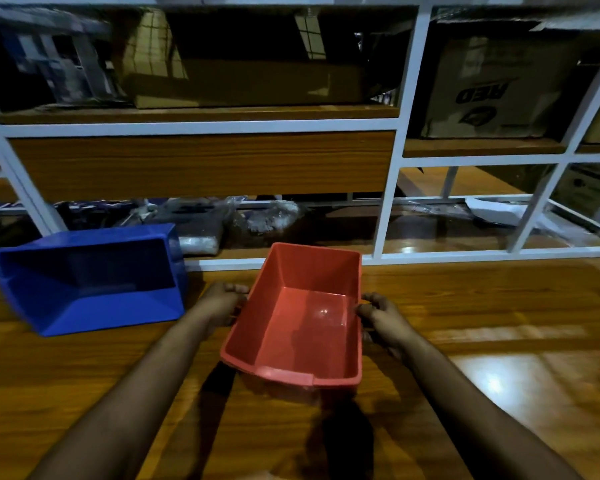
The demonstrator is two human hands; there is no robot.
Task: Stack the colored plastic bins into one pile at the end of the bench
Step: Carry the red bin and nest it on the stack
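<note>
While both hands held it: the red bin (302, 317) sat in the middle of the bench (499, 358), just in front of the person, its open top facing up.
Red bin, shape: a rectangular tub of smooth moulded plastic, with walls that tapered down to a flat floor and a rolled rim; the near wall was lower and carried a small step in its lip.
Red bin, surface: glossy, with a pale glint of light on the floor inside.
Left hand (224, 303): pressed against the bin's left wall, fingers curled over the rim and gripping it.
Right hand (383, 317): clasped the right wall, thumb and fingers pinching the rim.
Blue bin (90, 278): lay to the left of the red one and apart from it, tipped so that its open mouth faced toward the camera; the same tapered, hard plastic form, its inside dark in shadow.
Bench, texture: varnished wood-grain boards, warm brown, shiny enough to throw back white patches of light at the right.
Rack (385, 188): white square metal bars stood behind the bench, framing wood-grain shelves.
Cardboard box (496, 88): plain brown card with dark print, resting on the upper right shelf.
Plastic bags (222, 220): crinkled, clear wrapping lay low behind the bins; the contents could not be told.
</note>
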